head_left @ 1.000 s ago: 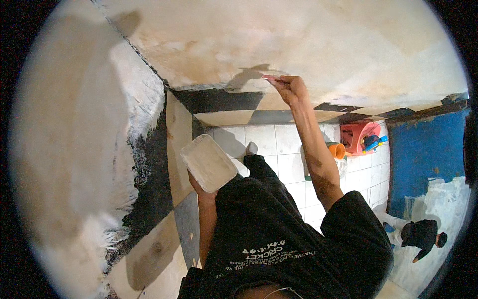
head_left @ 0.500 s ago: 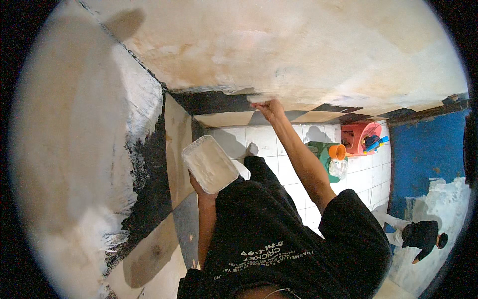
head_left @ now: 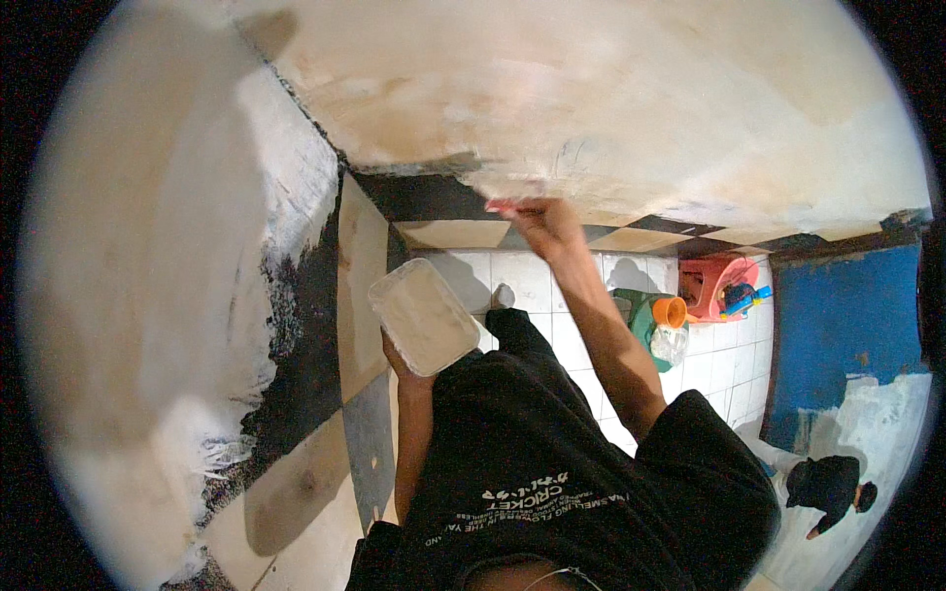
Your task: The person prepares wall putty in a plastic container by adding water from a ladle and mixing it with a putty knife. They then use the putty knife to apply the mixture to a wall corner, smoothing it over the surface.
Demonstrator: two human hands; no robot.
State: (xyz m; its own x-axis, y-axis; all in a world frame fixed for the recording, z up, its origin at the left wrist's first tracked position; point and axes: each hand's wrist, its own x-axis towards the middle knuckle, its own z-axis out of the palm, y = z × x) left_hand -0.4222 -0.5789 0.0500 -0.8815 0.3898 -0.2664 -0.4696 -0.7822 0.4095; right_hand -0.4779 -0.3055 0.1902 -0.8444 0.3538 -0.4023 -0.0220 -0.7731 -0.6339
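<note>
My left hand (head_left: 396, 357) supports a rectangular plastic tub (head_left: 375, 303) from its left side and underneath. Off-white paint (head_left: 430, 317) fills the tub. With its arm stretched forward, my right hand (head_left: 548, 229) is closed on a small paintbrush (head_left: 501, 206); a red part of it shows beyond the fingers. The brush is against the wall ahead, at the edge between a black band (head_left: 419, 197) and the pale painted area (head_left: 591, 118). Motion blur and the fingers hide the bristles.
Dark, partly painted wall (head_left: 315, 325) rises close on my left. A green stool (head_left: 645, 325) with an orange cup (head_left: 670, 312) and a red plastic stool (head_left: 705, 286) stand on the white tiles. Another person (head_left: 826, 488) is by the blue wall (head_left: 838, 335) at right.
The view has shifted slightly. My right hand has turned, showing more of the red part of the brush. Pale paint covers more of the black band near it. My left hand keeps holding the tub.
</note>
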